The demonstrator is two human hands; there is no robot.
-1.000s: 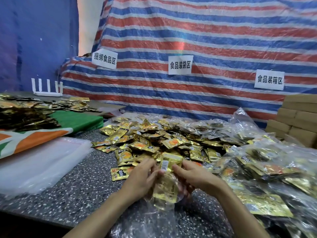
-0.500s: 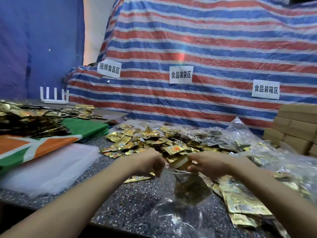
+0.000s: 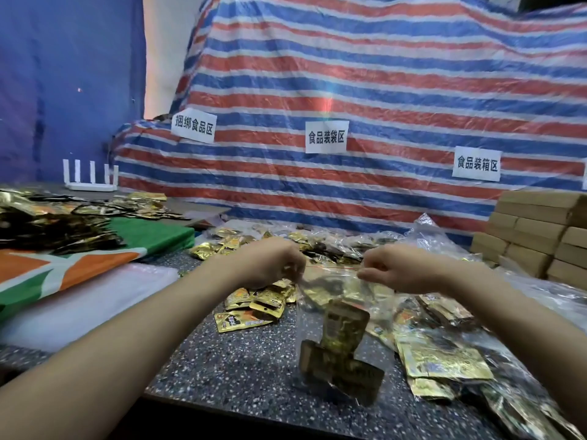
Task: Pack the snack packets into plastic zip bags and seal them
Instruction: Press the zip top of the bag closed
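- left hand [image 3: 270,262]: fingertips tucked behind its own knuckles, so the exact pinch on the zip bag [image 3: 378,300] is hidden
- snack packets [image 3: 344,328] inside it are smeared, print unreadable
- cardboard boxes [image 3: 540,230] get chopped off by the right edge

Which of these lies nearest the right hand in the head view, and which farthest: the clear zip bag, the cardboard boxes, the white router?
From the right hand:
1. Clear zip bag: pinched at its top edge, hanging just below and to the left.
2. Cardboard boxes: stacked on the right, behind the hand.
3. White router: far left, at the back.
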